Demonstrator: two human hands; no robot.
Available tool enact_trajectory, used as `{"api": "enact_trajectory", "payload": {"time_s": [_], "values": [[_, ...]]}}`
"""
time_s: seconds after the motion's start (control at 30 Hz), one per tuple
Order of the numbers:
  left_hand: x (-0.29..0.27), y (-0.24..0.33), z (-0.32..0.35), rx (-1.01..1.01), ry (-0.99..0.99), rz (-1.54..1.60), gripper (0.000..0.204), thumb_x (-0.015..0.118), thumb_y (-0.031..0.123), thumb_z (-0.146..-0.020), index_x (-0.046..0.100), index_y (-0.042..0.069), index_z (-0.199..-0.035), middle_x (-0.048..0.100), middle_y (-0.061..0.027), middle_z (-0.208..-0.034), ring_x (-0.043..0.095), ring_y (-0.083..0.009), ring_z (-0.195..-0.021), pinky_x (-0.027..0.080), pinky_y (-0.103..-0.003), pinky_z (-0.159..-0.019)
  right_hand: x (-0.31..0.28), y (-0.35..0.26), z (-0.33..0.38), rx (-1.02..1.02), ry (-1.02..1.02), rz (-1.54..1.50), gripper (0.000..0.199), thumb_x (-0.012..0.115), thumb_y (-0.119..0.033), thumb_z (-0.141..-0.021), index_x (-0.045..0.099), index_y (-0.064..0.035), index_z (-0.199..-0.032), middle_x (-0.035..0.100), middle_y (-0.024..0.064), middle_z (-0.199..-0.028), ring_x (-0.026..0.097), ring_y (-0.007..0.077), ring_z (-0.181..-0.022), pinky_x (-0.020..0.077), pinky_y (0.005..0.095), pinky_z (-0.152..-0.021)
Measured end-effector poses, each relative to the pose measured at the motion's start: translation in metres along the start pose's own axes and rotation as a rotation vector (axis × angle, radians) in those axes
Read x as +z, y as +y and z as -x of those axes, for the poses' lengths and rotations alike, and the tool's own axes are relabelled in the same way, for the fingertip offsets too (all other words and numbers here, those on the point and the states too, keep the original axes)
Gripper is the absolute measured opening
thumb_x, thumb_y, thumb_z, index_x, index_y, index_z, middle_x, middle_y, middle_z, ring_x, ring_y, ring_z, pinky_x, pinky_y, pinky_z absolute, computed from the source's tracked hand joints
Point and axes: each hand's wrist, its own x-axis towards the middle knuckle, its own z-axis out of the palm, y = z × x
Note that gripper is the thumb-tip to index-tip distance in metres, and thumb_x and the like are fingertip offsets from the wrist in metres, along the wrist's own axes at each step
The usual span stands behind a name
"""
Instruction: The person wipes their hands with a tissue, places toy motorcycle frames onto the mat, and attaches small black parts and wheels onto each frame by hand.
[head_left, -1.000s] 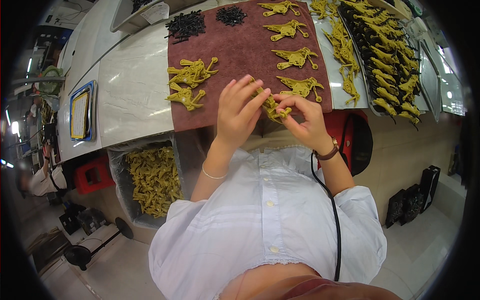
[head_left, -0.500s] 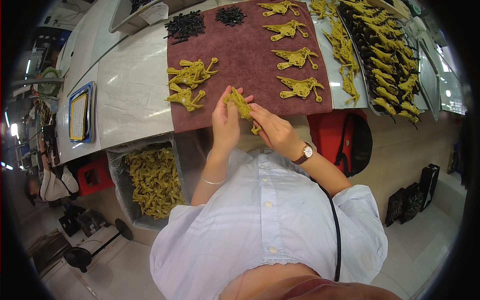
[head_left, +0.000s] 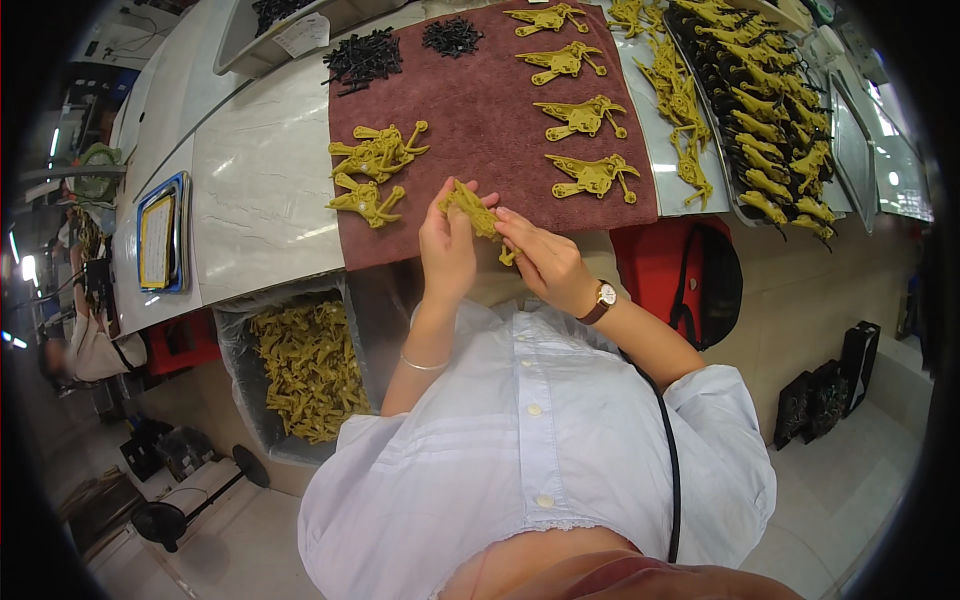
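Four olive-yellow plastic figure parts (head_left: 583, 118) in a row on the towel, two black screw piles (head_left: 365, 58), one held.

Taking the brown mat (head_left: 480, 110) as the landmark: a white paper label (head_left: 300, 35) lies tilted in the grey tray (head_left: 240, 45) just beyond the mat's far left corner. Well to the mat's left, on the pale counter, lies a flat rectangular sign or screen (head_left: 160, 240), yellow in the middle with a blue frame.
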Motion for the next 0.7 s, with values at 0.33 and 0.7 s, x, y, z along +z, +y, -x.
{"api": "enact_trajectory", "payload": {"time_s": [0.33, 0.7], "values": [[0.001, 0.014, 0.000, -0.013, 0.012, 0.013, 0.035, 0.031, 0.010, -0.101, 0.038, -0.004, -0.131, 0.055, -0.0170, -0.125, 0.060, -0.0185, -0.104, 0.050, -0.030, -0.088, -0.033, 0.008, -0.019, 0.248, 0.193, 0.027, 0.027, 0.061, -0.003, -0.086, 0.063, -0.0007, -0.113, 0.068, 0.0165, -0.101, 0.070, 0.0227, -0.082, 0.0537, 0.0284, -0.066], [-0.019, 0.058, -0.042, -0.041, 0.061, 0.075, 0.014, 0.055, 0.009, -0.094, 0.056, 0.000, -0.105, 0.063, -0.0056, -0.098, 0.061, -0.0116, -0.087, 0.052, -0.027, -0.079, -0.176, 0.139, -0.107, 0.321, 0.296, 1.017, 0.024, 0.053, -0.016, -0.090, 0.064, -0.0080, -0.109, 0.067, 0.0117, -0.106, 0.065, 0.0310, -0.090, 0.0533, 0.0378, -0.075]]}}
